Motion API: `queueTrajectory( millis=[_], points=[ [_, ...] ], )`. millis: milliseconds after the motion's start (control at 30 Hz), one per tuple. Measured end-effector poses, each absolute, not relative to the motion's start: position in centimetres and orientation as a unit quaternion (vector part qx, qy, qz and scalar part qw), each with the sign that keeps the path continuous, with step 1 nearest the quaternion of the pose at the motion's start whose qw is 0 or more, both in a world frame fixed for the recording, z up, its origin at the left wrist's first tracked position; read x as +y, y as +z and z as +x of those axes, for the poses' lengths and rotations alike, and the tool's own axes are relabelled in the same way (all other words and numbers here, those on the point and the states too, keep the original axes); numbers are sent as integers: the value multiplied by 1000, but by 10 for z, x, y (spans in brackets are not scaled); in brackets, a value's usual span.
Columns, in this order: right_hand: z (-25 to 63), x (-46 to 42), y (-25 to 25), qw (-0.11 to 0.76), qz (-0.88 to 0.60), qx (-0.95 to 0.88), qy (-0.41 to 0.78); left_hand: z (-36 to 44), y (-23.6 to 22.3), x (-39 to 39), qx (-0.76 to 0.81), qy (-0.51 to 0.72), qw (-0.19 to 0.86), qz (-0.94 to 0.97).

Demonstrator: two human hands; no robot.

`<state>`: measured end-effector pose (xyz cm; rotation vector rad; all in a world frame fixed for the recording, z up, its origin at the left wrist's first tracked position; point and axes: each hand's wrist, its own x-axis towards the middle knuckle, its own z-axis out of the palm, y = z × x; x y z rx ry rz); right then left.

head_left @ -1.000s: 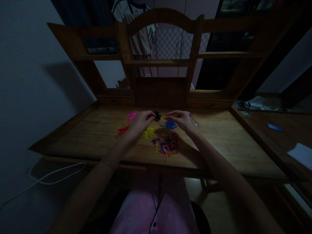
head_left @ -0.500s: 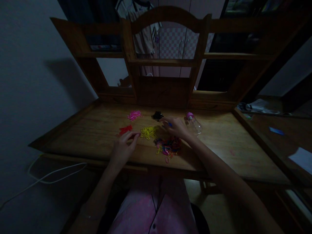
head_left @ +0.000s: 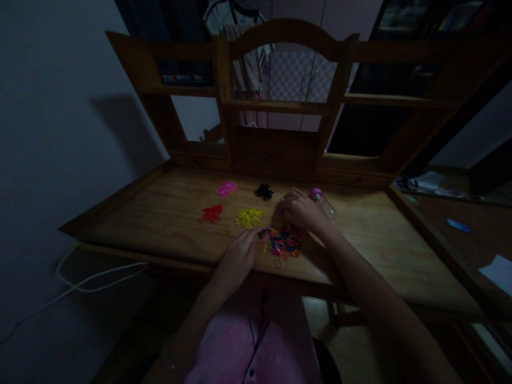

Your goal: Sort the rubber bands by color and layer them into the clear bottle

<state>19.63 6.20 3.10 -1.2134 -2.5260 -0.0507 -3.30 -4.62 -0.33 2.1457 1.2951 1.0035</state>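
Note:
Small rubber bands lie sorted on a wooden desk [head_left: 160,213]: a pink pile [head_left: 226,188], a black pile [head_left: 263,192], a red pile [head_left: 211,213], a yellow pile [head_left: 248,217] and a mixed multicoloured heap [head_left: 282,240]. My left hand [head_left: 239,257] rests at the left edge of the mixed heap, fingertips touching it, fingers curled. My right hand [head_left: 299,208] sits just behind the heap with its fingers bent down onto the desk, covering the spot where blue bands lay. What either hand holds is too dark to see.
A clear bottle with a pink cap [head_left: 325,204] lies right of my right hand. A wooden hutch [head_left: 280,138] rises at the desk's back. A white cable [head_left: 92,274] hangs left of the desk. Papers [head_left: 498,272] lie on a side surface at right.
My left hand pulled back from the black pile, passed the red and yellow piles, and reached the mixed heap. My right hand dropped from beside the black pile onto the blue bands.

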Motion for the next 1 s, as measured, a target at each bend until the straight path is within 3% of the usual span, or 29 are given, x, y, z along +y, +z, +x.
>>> queueTrajectory(
  millis=[200, 433, 600, 767, 1000],
  points=[
    [200, 58, 34, 172, -450, -874, -59, -23, -2, -45, 450, 362, 246, 779],
    [195, 48, 40, 260, -402, -868, 130, -21, -5, -45, 474, 395, 261, 742],
    [186, 41, 41, 207, -306, -884, 286, -24, -7, -44, 502, 413, 267, 712],
    [182, 37, 38, 173, -291, -901, 272, -21, -7, -42, 510, 391, 252, 723],
    [184, 39, 34, 165, -306, -874, 340, -19, -10, -38, 515, 407, 272, 703]
  ],
)
